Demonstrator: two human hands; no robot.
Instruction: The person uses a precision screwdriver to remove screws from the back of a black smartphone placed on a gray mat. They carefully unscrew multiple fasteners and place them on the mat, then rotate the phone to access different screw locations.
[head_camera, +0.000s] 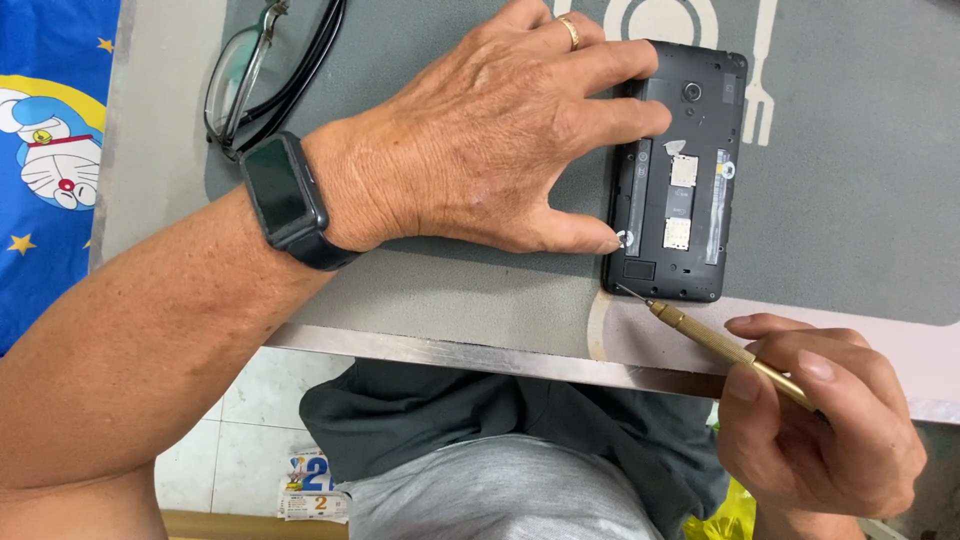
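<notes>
the table fills most of the view, grey, with a metal front edge and a darker mat printed with pale cutlery shapes. a blue cartoon cloth lies past its left edge. below the edge sit the person's lap in dark and grey fabric, a tiled floor, a bit of printed paper and a scrap of yellow.

the left arm crosses from the lower left, a dark smartwatch on the wrist. the left hand lies spread flat, palm down, with a gold ring on one finger; its fingers rest on the top of the phone and the thumb tip presses the phone's left side near the lower end. the hand pins the phone rather than closing around it.

the phone lies on the mat near the table's front edge, back cover off, black frame up, with the camera lens at the far end and pale card slots in the middle.

the right hand, at the lower right, is closed around a thin brass screwdriver, pinched between thumb and fingers. its fine tip points up-left and touches or sits just at the phone's lower left corner.

folded black glasses lie on the mat at the upper left, apart from the hand.
</notes>
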